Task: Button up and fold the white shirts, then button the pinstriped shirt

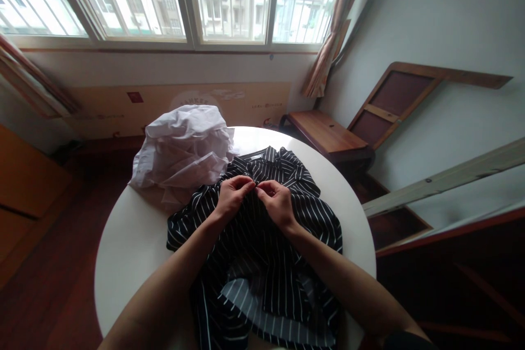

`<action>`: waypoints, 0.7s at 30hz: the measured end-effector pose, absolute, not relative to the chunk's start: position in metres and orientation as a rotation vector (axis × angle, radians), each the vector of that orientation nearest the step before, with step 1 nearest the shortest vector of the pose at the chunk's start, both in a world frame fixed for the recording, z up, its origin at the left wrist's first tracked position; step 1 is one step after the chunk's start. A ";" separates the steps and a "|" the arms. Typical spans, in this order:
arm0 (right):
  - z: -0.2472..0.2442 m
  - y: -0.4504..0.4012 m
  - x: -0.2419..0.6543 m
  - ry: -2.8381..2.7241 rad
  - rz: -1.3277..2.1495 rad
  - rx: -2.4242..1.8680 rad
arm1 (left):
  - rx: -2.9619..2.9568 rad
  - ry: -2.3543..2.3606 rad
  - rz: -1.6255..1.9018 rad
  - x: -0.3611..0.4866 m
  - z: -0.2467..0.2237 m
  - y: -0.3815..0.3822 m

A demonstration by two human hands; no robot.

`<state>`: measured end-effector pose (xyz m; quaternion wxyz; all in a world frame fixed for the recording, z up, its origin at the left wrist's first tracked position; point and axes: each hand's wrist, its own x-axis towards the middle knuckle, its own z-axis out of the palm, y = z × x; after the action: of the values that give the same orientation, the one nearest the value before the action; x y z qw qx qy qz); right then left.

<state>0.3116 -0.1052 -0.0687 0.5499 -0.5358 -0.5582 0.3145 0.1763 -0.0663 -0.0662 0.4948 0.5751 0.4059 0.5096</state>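
Observation:
A black shirt with white stripes (283,262) lies spread on a round white table (131,251), its collar at the far side and its hem towards me. My left hand (234,194) pinches the shirt's front edge just below the collar. Close beside it, my right hand (276,203) pinches the same front, fingertips nearly touching those of the left. Any button between the fingers is too small to make out. Left of the collar, a crumpled heap of white cloth (184,145) rests on the table.
Behind the table, a barred window (229,0) spans the wall above a printed cardboard panel (164,98). A low wooden bench (326,130) stands at the back right, near a slanted wooden frame (396,101). On the left is an orange-brown wooden cabinet (28,175).

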 end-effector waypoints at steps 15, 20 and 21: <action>-0.077 -0.098 0.315 -1.184 1.071 -1.191 | 1.451 1.015 1.179 0.176 -0.069 -0.066; -0.081 -0.097 0.315 -1.231 0.958 -1.261 | 1.746 1.110 1.318 0.179 -0.072 -0.078; -0.082 -0.097 0.315 -1.221 0.951 -1.263 | 1.833 1.115 1.334 0.180 -0.072 -0.080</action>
<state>0.3147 -0.0970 -0.0823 0.5415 -0.5316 -0.5138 0.4002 0.1796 -0.0802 -0.0718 0.3028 0.6915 0.4207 0.5032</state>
